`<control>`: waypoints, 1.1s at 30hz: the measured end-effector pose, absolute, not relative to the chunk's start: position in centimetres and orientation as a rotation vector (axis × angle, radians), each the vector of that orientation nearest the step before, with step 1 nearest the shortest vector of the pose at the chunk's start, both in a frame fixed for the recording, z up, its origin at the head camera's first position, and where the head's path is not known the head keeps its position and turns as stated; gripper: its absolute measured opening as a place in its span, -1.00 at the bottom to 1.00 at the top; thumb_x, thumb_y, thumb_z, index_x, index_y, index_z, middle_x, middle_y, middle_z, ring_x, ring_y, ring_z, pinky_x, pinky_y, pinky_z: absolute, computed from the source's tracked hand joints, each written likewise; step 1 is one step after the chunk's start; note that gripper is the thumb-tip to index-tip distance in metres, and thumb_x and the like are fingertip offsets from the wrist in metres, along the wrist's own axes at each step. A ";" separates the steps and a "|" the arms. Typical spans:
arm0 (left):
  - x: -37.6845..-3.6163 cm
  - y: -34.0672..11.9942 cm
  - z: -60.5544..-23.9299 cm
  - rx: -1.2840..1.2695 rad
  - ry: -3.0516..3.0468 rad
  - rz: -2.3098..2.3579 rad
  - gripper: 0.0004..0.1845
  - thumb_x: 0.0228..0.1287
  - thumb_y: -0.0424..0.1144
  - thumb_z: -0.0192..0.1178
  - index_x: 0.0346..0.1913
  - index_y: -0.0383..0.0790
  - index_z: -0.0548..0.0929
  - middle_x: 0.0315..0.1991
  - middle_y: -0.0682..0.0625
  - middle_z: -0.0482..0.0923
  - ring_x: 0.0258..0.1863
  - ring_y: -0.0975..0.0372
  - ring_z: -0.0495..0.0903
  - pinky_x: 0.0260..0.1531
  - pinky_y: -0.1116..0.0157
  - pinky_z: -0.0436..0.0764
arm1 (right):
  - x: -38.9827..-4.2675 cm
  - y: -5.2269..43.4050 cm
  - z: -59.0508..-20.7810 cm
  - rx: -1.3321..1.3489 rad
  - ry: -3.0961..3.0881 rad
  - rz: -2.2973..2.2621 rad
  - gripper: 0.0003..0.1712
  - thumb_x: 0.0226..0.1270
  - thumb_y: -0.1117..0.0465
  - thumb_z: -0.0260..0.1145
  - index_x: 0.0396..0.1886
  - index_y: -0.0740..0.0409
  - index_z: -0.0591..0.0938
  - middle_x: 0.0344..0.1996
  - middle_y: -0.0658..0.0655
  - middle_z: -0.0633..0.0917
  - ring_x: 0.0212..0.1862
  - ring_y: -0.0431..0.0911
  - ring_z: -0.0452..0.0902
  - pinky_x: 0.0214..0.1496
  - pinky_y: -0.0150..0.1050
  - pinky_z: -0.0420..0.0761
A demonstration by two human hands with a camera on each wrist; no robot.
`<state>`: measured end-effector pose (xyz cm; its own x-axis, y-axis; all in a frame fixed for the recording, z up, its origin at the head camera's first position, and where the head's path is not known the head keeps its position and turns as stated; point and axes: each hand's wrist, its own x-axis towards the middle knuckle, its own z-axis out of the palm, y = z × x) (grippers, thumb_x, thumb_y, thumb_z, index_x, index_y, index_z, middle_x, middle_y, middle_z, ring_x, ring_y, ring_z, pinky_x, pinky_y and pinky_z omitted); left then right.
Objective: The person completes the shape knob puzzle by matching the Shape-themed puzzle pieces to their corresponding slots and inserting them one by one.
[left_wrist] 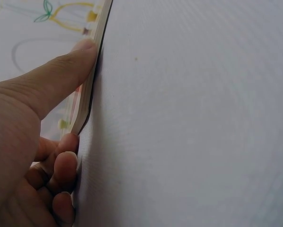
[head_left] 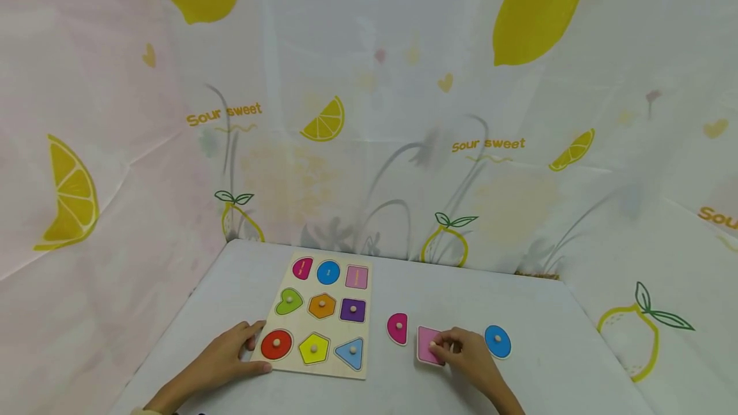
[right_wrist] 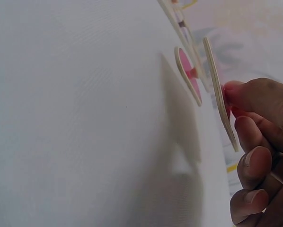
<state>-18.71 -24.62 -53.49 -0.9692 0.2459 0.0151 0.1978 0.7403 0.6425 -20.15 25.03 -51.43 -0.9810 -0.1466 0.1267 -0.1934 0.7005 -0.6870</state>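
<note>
My left hand (head_left: 227, 354) steadies a wooden peg puzzle board (head_left: 288, 371) by its near left corner. In the left wrist view the thumb (left_wrist: 66, 71) lies along one edge, with curled fingers at the corner. My right hand (head_left: 469, 357) pinches the knob of a pink square puzzle piece (head_left: 426, 344). The right wrist view shows this piece (right_wrist: 218, 90) raised off the table, its shadow below. A magenta half-round piece (head_left: 398, 332) lies between board and right hand; a blue round piece (head_left: 498, 342) lies just right of that hand.
Seated in the board are a green heart (head_left: 288, 303), an orange hexagon (head_left: 323, 307), a purple square (head_left: 353, 311), a red circle (head_left: 275, 346), a yellow pentagon (head_left: 314, 349) and a blue triangle (head_left: 352, 356). A lemon-print curtain (head_left: 369, 178) stands behind the white table (head_left: 553, 338).
</note>
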 end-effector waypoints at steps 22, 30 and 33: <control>-18.5 -24.2 -53.1 0.293 2.871 1.044 0.02 -0.13 0.15 0.64 0.34 -0.42 0.53 -0.32 0.08 0.32 -0.43 0.34 0.28 -0.46 0.36 0.31 | -21.9 23.1 -51.1 0.412 -2.745 1.159 -0.85 0.24 0.02 0.57 -0.38 -0.08 0.76 -0.55 -0.16 0.55 -0.47 -0.27 0.41 -0.45 -0.38 0.42; -18.6 -24.2 -53.1 0.281 2.864 1.051 0.02 -0.12 0.15 0.64 0.35 -0.41 0.52 -0.32 0.08 0.32 -0.43 0.33 0.28 -0.46 0.35 0.31 | -22.6 22.3 -50.7 0.442 -2.723 1.151 -0.87 0.24 0.06 0.57 -0.38 -0.06 0.76 -0.56 -0.18 0.53 -0.46 -0.28 0.40 -0.43 -0.38 0.42; -18.5 -24.2 -53.1 0.288 2.864 1.054 0.02 -0.11 0.14 0.64 0.35 -0.42 0.52 -0.32 0.08 0.32 -0.43 0.33 0.28 -0.46 0.36 0.31 | -22.9 22.0 -50.6 0.457 -2.723 1.146 -0.87 0.25 0.06 0.56 -0.38 -0.05 0.76 -0.56 -0.18 0.53 -0.46 -0.28 0.40 -0.43 -0.38 0.42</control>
<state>-18.55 -24.24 -53.08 -0.9795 0.2012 -0.0066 0.1489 0.7462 0.6489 -22.93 21.99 -50.60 -0.9420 -0.2184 0.2548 -0.3348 0.6612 -0.6713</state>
